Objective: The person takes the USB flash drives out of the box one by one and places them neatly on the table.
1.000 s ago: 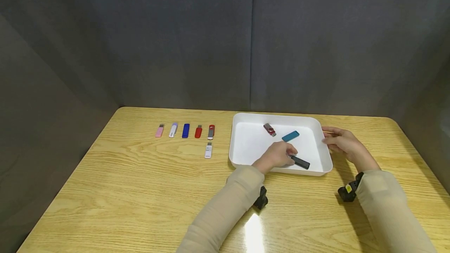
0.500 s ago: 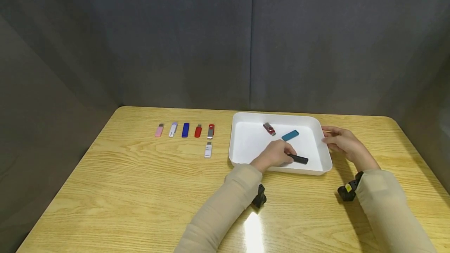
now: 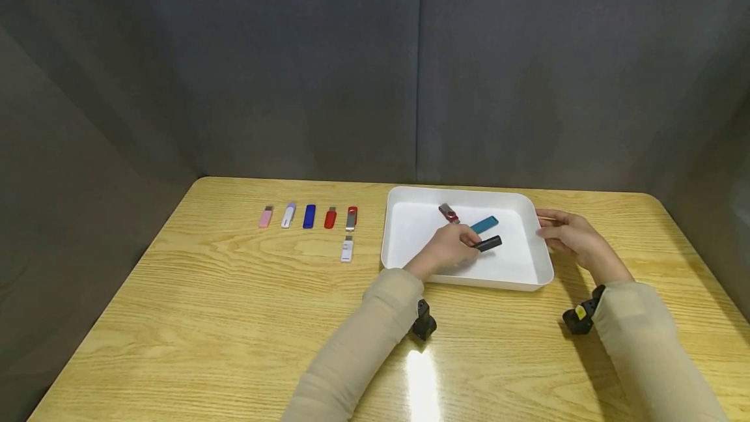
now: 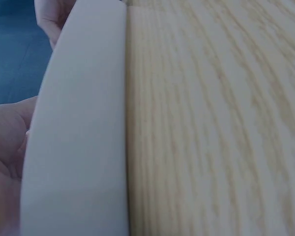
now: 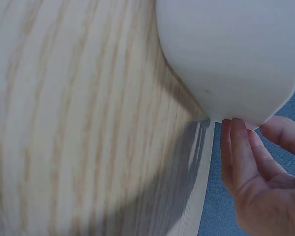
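My left hand (image 3: 450, 246) pinches a black USB stick (image 3: 489, 243) above the floor of a white tray (image 3: 404, 239). Beyond it in the tray lie a teal stick (image 3: 485, 224), partly hidden by my fingers, and a dark red swivel USB stick (image 3: 448, 212). My right hand (image 3: 577, 239) holds the tray's right end, with its fingers against the outer wall and its thumb at the rim. The right wrist view shows those fingertips touching the white wall (image 5: 231, 59). In the left wrist view the tray's side (image 4: 78, 123) hides much of my left hand (image 4: 10, 142).
Left of the tray, several USB sticks lie in a row on the wooden table (image 3: 234, 318): pink (image 3: 265, 217), white and lilac (image 3: 288, 215), blue (image 3: 309, 216), red (image 3: 331, 217) and red-silver (image 3: 351, 218). A white stick (image 3: 347, 249) lies below the row's right end.
My left hand has lifted the black USB stick from the tray floor and moved it up and to the left, turning it. My right hand stays at the tray's end.
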### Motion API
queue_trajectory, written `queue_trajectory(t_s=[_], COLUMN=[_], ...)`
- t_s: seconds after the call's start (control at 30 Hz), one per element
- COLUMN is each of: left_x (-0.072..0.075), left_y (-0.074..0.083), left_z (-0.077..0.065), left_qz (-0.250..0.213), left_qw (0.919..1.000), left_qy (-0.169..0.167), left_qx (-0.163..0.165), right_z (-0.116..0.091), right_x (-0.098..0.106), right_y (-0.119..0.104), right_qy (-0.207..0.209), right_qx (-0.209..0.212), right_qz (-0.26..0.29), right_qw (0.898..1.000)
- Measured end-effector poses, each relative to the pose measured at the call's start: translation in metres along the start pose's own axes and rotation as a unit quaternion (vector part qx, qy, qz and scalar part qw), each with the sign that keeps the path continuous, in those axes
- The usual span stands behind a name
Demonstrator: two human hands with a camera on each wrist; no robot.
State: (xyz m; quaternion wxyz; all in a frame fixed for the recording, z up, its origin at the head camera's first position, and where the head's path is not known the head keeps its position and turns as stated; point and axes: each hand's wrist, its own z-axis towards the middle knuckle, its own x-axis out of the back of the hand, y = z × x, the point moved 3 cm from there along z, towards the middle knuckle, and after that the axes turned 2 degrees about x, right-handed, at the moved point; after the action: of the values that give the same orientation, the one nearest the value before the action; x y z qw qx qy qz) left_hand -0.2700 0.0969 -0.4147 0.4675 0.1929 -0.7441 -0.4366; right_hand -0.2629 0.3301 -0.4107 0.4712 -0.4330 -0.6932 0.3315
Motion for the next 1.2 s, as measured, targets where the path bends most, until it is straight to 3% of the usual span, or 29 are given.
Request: queue_trajectory(t_s=[0.63,1.0,1.2], left_x=[0.024,0.054,0.074], left_y=[0.007,0.008,-0.001], left_z=[-0.007,-0.018,-0.026], left_qz=[-0.080,-0.120,-0.130], left_qw=[0.9965,0.9917,0.9887], left_qy=[0.022,0.046,0.072], left_qx=[-0.005,-0.007,-0.019], right_z=[0.003,0.003,0.001], right_x=[0.003,0.004,0.002], right_y=[0.003,0.003,0.001], right_qy=[0.002,0.003,0.002], right_qx=[-0.001,-0.004,-0.005], right_qz=[0.010,0.008,-0.004], right_qw=[1.000,1.000,1.000])
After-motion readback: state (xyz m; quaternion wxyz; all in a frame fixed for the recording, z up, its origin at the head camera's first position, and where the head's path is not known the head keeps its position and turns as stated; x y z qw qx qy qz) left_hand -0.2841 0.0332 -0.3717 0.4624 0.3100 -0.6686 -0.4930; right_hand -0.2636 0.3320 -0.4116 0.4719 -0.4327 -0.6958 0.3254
